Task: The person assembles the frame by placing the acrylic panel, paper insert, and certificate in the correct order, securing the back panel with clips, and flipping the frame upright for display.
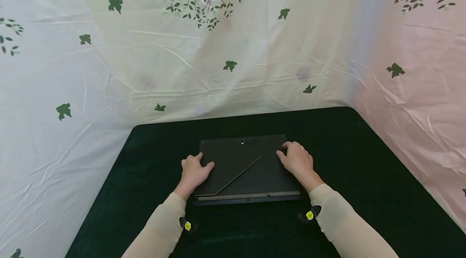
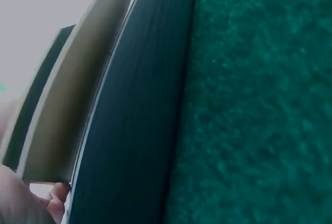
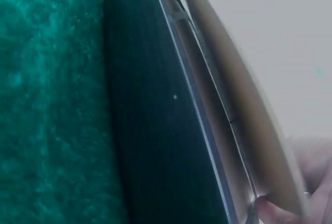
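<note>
Table (image 1: 156, 149) draped in dark green bears a black picture frame (image 1: 248, 200) whose back panel (image 1: 269, 177), raised at the near edge yet neither flush nor fully off, suggests a job midway, its opposite sides gripped by left hand (image 1: 194, 172) and right hand (image 1: 298, 162).

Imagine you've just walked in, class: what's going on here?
A person is holding a dark board by its two sides, the left hand at its left edge and the right hand at its right. The board sits over a dark frame on the green table. The right wrist view shows a gap between them; whether they touch anywhere is unclear.
</note>
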Demonstrator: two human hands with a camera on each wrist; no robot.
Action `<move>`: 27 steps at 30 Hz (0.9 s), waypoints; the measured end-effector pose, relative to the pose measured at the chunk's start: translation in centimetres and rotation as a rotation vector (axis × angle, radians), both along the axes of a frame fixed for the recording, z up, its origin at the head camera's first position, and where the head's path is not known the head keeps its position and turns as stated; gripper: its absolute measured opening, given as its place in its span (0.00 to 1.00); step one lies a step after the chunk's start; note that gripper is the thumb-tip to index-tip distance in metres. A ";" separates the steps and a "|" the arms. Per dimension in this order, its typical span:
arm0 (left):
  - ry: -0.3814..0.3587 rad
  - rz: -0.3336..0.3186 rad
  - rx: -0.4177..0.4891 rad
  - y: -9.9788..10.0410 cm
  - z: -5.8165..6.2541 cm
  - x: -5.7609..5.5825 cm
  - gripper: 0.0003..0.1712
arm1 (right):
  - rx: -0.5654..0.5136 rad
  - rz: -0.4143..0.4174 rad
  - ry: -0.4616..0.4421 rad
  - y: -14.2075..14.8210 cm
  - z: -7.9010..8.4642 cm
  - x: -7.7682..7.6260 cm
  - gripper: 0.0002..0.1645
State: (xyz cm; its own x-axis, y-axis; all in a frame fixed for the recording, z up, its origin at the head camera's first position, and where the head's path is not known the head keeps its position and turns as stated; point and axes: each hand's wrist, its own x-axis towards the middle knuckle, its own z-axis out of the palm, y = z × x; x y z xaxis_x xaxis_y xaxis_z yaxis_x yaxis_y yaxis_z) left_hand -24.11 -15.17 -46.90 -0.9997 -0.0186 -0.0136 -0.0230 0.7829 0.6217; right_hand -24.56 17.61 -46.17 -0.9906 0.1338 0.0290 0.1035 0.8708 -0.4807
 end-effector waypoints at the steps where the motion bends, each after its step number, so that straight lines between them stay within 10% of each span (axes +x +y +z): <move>1: 0.000 0.002 -0.008 0.1 0.0 -0.1 0.40 | 0.000 -0.005 0.003 0.0 0.0 0.1 0.26; 27: -0.085 0.005 0.130 -0.7 -0.1 0.7 0.41 | -0.098 0.364 -0.123 4.1 -0.9 1.1 0.43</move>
State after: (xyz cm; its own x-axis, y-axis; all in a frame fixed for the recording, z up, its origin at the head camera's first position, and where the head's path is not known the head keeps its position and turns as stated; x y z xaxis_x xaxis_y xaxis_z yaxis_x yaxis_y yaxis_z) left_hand -23.46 -15.87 -47.00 -0.9947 -0.0164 -0.1011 -0.0840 0.6953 0.7138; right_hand -23.43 21.72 -47.04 -0.9689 -0.2309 -0.0885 -0.1417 0.8118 -0.5665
